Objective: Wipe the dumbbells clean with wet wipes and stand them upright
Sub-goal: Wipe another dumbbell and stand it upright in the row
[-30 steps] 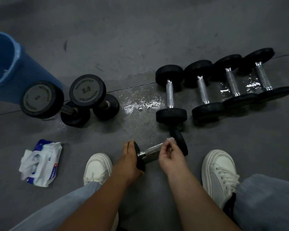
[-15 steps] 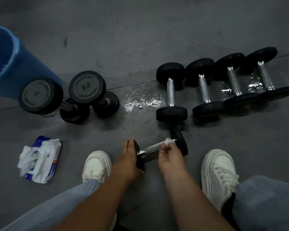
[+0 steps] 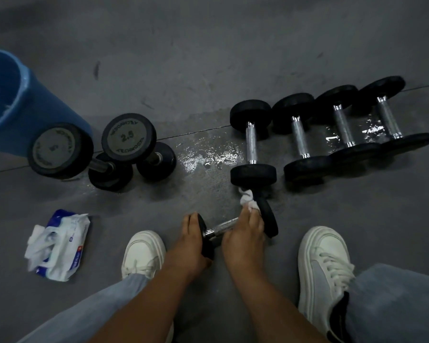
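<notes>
Crouching over the grey floor (image 3: 233,58), the person holds one dumbbell (image 3: 224,225) low between two white shoes, the left shoe (image 3: 141,253) and the right shoe (image 3: 325,263). The left grip (image 3: 193,241) is closed round the dumbbell's nearer black head, with the fingers laid over its outer face. The right grip (image 3: 243,233) is closed on a bunched white wipe (image 3: 248,200) and presses it against the inner side of the farther head, where the chrome handle ends. The dumbbell lies slanted, its far head pointing away and to the right; I cannot tell whether that head touches the floor.

Just beyond the dumbbell a row (image 3: 299,139) of four more lies on its side and runs off to the right, the nearest head just beside the wipe. Beyond the dumbbell and slightly left, a wet patch (image 3: 208,157) shines on the floor. Farther left beyond it an upright pair (image 3: 129,134) stands on end, one marked 2.5, with a blue bucket (image 3: 22,100) behind. Left of the dumbbell lies an open pack (image 3: 60,246) of wipes.
</notes>
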### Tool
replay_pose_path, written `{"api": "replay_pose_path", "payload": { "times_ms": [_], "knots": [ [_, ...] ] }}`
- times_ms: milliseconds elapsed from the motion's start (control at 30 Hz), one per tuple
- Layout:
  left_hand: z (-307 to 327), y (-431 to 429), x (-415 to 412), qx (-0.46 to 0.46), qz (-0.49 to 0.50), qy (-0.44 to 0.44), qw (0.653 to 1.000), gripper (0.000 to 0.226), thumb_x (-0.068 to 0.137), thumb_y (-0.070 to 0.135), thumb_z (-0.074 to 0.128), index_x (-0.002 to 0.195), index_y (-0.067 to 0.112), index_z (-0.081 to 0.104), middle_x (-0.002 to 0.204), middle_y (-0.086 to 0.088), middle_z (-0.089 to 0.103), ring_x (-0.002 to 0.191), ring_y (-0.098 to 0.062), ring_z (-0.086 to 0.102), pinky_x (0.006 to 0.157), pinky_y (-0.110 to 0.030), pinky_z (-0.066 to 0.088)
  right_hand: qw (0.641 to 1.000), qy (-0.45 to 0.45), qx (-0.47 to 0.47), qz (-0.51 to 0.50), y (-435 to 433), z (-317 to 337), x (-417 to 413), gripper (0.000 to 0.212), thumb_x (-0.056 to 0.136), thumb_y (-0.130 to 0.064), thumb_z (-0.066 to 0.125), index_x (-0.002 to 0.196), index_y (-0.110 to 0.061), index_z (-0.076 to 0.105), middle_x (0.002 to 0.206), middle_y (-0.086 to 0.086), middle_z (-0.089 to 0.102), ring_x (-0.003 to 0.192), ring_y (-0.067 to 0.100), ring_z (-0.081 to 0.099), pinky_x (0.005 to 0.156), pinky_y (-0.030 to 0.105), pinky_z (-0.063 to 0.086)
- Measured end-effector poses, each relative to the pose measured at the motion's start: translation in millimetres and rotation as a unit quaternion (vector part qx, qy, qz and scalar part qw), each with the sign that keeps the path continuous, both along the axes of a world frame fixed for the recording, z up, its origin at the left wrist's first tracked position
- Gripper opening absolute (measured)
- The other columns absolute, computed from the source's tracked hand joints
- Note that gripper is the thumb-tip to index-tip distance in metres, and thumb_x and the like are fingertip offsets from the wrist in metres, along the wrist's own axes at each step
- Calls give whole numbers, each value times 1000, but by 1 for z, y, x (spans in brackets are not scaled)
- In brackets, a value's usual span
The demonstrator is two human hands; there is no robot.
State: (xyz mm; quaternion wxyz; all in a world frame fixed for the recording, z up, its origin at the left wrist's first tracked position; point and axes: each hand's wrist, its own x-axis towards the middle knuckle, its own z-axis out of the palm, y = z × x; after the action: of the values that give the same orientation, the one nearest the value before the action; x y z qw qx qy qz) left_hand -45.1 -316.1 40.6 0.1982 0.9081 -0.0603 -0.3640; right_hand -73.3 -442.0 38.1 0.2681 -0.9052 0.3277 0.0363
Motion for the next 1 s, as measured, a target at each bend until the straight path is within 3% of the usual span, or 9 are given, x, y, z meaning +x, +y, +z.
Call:
{"api": "replay_pose_path", "payload": {
  "times_ms": [200, 300, 367, 467, 567, 700, 900, 1000],
  "knots": [
    [2, -1, 0, 8, 0, 2, 1000, 122, 69, 22, 82, 155, 18, -5, 162, 4, -8, 133, -27, 46, 99, -36, 47, 991, 92, 72, -72, 12, 5, -33, 67, 77, -12, 64, 140, -6, 41, 143, 15, 39, 134, 31, 34, 109, 36, 30],
    [1, -1, 1, 9, 0, 4, 1000, 123, 69, 22, 82, 155, 18, -5, 162, 4, -9, 134, -28, 45, 102, -37, 45, 988, 35, 111, -104, -4, -12, -29, 39, 75, -5, 64, 114, -1, 60, 120, 20, 57, 115, 37, 51, 101, 38, 38],
    [1, 0, 1, 11, 2, 10, 1000, 124, 68, 20, 83, 156, 18, -6, 163, 4, -9, 136, -28, 43, 103, -36, 44, 984, 2, 130, -125, -10, -13, -29, 29, 77, -1, 64, 105, -1, 63, 111, 19, 60, 105, 37, 57, 95, 37, 44],
    [1, 0, 1, 13, 0, 16, 1000, 125, 68, 21, 82, 156, 18, -7, 163, 4, -11, 134, -28, 45, 102, -35, 45, 984, -17, 138, -109, -2, 2, -26, 42, 82, -3, 59, 123, -3, 54, 126, 15, 48, 113, 26, 55, 95, 26, 43],
    [0, 1, 4, 18, -8, 12, 1000, 124, 67, 23, 82, 155, 19, -6, 163, 5, -8, 129, -29, 50, 97, -35, 47, 993, 24, 84, -81, 4, 7, -9, 60, 85, -14, 57, 141, -4, 38, 141, 15, 34, 125, 29, 45, 99, 33, 44],
    [-1, 0, 2, 16, -5, 8, 1000, 121, 68, 24, 81, 154, 19, -4, 161, 7, -6, 126, -29, 51, 95, -34, 47, 995, 73, 64, -39, -2, 10, -6, 63, 85, -14, 54, 144, -6, 34, 142, 11, 29, 126, 29, 40, 99, 31, 41],
    [-1, 1, 2, 14, 1, 18, 1000, 123, 68, 23, 80, 155, 20, -7, 162, 7, -10, 129, -28, 49, 99, -37, 47, 1000, 11, 17, 20, 3, 2, -8, 63, 75, -5, 58, 137, -5, 46, 140, 14, 42, 123, 35, 44, 104, 38, 38],
    [0, 0, 1, 16, 4, 14, 1000, 122, 70, 21, 79, 156, 20, -7, 163, 6, -12, 132, -29, 47, 101, -36, 46, 996, 78, 41, 32, -6, 4, 3, 69, 84, -15, 56, 148, -14, 30, 151, 3, 26, 125, 32, 39, 101, 36, 40]
  ]
}}
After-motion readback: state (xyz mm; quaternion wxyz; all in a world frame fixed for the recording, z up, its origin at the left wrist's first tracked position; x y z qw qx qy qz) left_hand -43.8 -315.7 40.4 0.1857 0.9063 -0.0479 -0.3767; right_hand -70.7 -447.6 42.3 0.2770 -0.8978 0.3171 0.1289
